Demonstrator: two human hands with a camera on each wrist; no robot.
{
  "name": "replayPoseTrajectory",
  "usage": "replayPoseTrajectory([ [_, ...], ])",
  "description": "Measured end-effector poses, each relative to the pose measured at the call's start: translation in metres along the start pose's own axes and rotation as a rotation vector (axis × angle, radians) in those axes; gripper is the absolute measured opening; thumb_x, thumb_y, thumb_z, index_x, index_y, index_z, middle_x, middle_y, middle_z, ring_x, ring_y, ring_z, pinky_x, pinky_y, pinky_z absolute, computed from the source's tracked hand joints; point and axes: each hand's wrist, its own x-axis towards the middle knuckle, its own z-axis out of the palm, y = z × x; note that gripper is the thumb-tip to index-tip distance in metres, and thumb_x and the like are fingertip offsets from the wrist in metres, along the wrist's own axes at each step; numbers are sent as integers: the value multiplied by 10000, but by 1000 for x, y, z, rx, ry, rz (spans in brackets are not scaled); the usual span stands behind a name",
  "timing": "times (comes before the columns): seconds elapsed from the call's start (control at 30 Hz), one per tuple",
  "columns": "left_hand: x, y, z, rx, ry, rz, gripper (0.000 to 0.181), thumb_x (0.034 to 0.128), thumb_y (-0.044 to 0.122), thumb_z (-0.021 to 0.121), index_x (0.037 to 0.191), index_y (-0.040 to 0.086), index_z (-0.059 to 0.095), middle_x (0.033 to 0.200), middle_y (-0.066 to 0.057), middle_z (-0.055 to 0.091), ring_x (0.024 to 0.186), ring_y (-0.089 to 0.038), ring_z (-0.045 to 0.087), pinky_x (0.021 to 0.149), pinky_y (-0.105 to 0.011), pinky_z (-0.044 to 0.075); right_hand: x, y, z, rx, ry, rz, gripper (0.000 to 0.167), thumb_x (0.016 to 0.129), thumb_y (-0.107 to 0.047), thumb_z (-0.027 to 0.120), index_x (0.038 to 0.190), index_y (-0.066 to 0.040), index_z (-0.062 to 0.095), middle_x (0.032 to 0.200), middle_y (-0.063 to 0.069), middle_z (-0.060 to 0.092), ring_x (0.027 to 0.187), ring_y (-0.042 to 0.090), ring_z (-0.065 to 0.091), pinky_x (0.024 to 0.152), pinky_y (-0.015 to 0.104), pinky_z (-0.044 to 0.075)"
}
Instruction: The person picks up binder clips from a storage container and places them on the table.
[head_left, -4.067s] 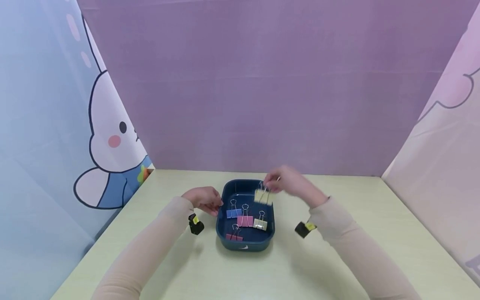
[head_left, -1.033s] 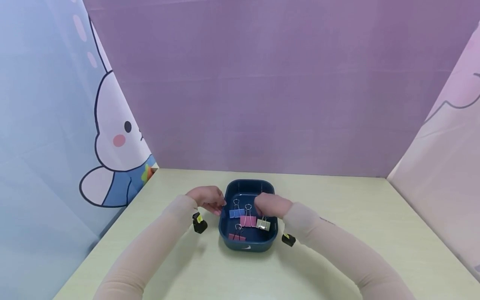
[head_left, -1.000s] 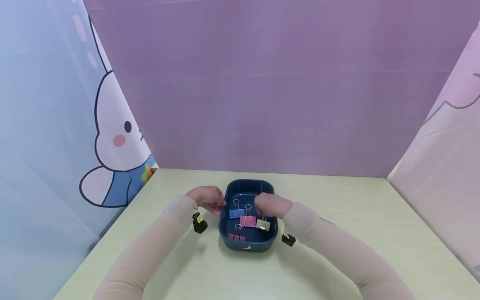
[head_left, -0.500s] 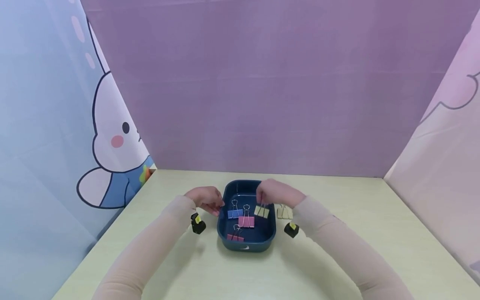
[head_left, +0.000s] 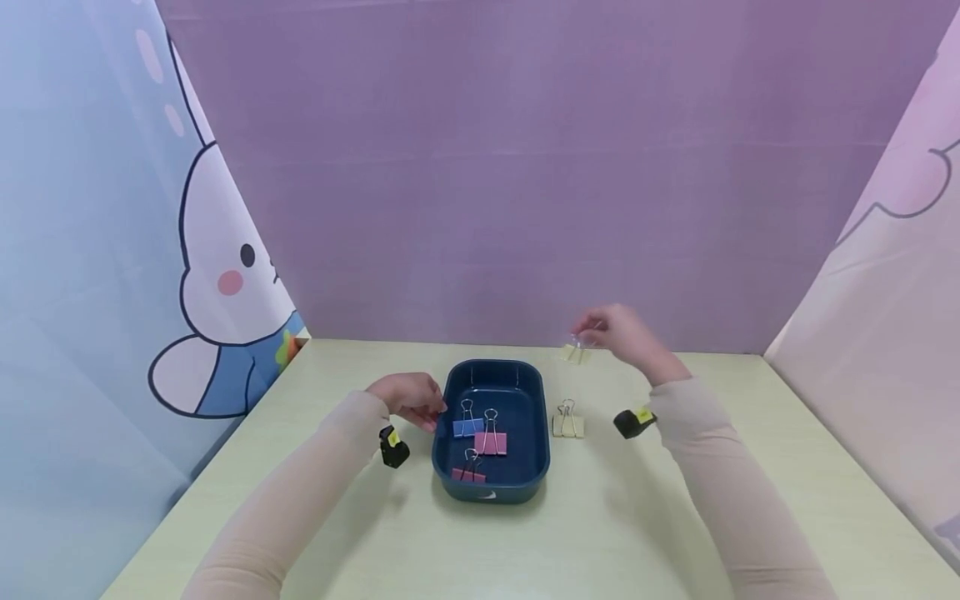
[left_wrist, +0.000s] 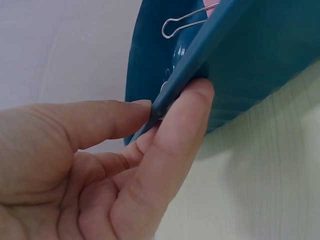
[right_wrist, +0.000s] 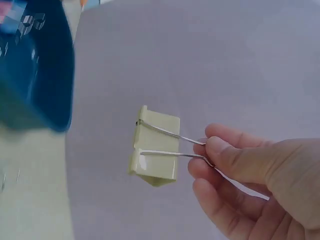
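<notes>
My left hand (head_left: 411,400) pinches the left rim of the dark blue tray (head_left: 531,467); in the left wrist view, the thumb and fingers of that hand (left_wrist: 125,150) lie on either side of the tray wall (left_wrist: 240,65). Raised behind and right of the tray, my right hand (head_left: 618,333) holds a pale yellow binder clip (head_left: 575,354) by its wire handles. That clip (right_wrist: 159,142) hangs off the fingertips in the right wrist view. In the tray lie a blue clip (head_left: 468,428), a pink clip (head_left: 491,443) and a darker pink clip (head_left: 468,476).
Another pale yellow clip (head_left: 568,427) rests on the table (head_left: 675,500) just right of the tray. A purple cloth (head_left: 525,167) stands behind the table, with printed cloths at the left (head_left: 82,250) and right (head_left: 892,333).
My right hand has moved out of the tray, up and to the right, carrying a yellow clip from it. The left hand stays at the rim.
</notes>
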Motion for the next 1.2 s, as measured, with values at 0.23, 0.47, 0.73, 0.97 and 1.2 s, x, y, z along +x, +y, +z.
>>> replayPoseTrajectory([
  [0.23, 0, -1, 1, 11, 0, 10, 201, 944, 68, 574, 1076, -79, 610, 780, -110, 626, 629, -146, 634, 629, -251, 599, -14, 44, 3, -87, -60, 57, 87, 883, 32, 637, 933, -5, 698, 897, 154, 692, 819, 281, 666, 728, 367, 589],
  [0.47, 0, -1, 0, 10, -4, 12, 196, 941, 59, 571, 1078, -74, 612, 782, -114, 629, 636, -149, 636, 630, -253, 600, -25, 73, 30, -76, -204, 102, 59, 870, 39, 651, 888, 8, 699, 855, 119, 699, 765, 202, 650, 701, 319, 576],
  [0.73, 1, -1, 0, 13, 0, 9, 181, 952, 76, 568, 1064, -58, 615, 803, -121, 634, 652, -157, 640, 640, -260, 602, -30, 76, 49, -26, -272, 84, 84, 831, 91, 654, 872, 29, 694, 832, 114, 688, 740, 147, 621, 692, 300, 576],
  [0.97, 0, -2, -1, 15, 1, 9, 188, 955, 80, 567, 1075, -56, 615, 818, -127, 637, 659, -160, 641, 643, -263, 603, -28, 78, 57, -36, -282, 55, 89, 827, 99, 654, 847, 20, 690, 817, 117, 686, 735, 140, 608, 691, 298, 575],
  [1.2, -1, -1, -1, 12, -1, 1, 189, 957, 83, 566, 1078, -55, 612, 818, -127, 636, 655, -158, 641, 643, -261, 602, -26, 79, 60, -30, -282, 58, 105, 826, 110, 645, 843, 16, 689, 824, 110, 687, 747, 142, 610, 695, 299, 571],
])
